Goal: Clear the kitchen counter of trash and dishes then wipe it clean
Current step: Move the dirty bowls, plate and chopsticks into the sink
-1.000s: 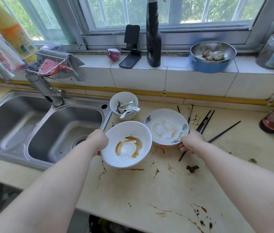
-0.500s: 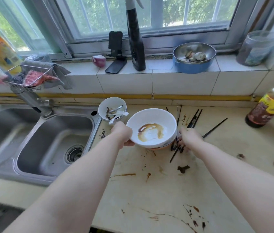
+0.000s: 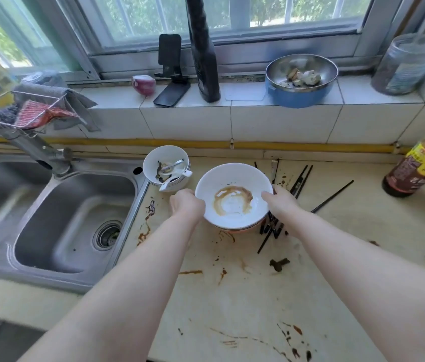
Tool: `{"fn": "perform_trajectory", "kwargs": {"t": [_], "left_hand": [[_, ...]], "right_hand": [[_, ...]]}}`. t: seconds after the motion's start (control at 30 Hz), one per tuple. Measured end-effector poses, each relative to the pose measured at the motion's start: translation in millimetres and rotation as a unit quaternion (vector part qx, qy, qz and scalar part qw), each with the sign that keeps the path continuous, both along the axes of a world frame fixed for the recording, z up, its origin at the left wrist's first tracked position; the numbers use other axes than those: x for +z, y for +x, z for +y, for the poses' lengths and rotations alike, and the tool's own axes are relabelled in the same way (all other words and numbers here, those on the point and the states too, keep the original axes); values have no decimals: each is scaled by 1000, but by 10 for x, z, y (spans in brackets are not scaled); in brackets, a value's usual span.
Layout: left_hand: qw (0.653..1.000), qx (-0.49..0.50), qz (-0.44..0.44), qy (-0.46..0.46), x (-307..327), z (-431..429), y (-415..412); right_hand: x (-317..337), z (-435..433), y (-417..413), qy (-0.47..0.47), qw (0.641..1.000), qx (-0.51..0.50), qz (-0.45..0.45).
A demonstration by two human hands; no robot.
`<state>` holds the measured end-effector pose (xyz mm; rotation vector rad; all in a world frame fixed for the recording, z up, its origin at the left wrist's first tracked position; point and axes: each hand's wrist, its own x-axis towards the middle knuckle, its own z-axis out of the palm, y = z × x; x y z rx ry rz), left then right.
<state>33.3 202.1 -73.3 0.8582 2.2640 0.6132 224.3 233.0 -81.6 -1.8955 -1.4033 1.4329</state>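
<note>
Here, head view: white bowl point(image 3: 232, 178) with a brown sauce ring sits nested in a second bowl point(image 3: 244, 229), only its rim showing beneath; the stack is mid-counter, right of the sink point(image 3: 75, 218). Whether it is lifted off the counter point(image 3: 232, 296) cannot be told. Left hand point(image 3: 186, 205) grips the white bowl's left side, fingers curled round it. Right hand point(image 3: 281, 202) holds the right side, thumb over the rim. Black chopsticks point(image 3: 302, 178) lie scattered just beside and under the right hand. Small bowl point(image 3: 165, 158) with spoons stands near the sink's corner. Sauce stains streak the counter. Dark sauce bottle point(image 3: 415, 168) stands far right.
</note>
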Motion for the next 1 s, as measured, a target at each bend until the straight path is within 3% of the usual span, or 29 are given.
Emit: {"fn": "perform_trajectory", "kwargs": {"t": [0.23, 0.43, 0.77, 1.0], "left_hand": [[977, 36, -210, -11, -135, -110, 107], [982, 40, -183, -15, -164, -272, 46], [975, -63, -200, -70, -71, -909, -786], [969, -84, -228, -50, -125, -1286, -1227]], "right_hand": [[-6, 15, -31, -42, 998, -26, 35], [-51, -217, -112, -91, 988, -116, 52], [-112, -1076, -967, -96, 982, -159, -24], [-202, -1557, -1411, -53, 967, -248, -7]]}}
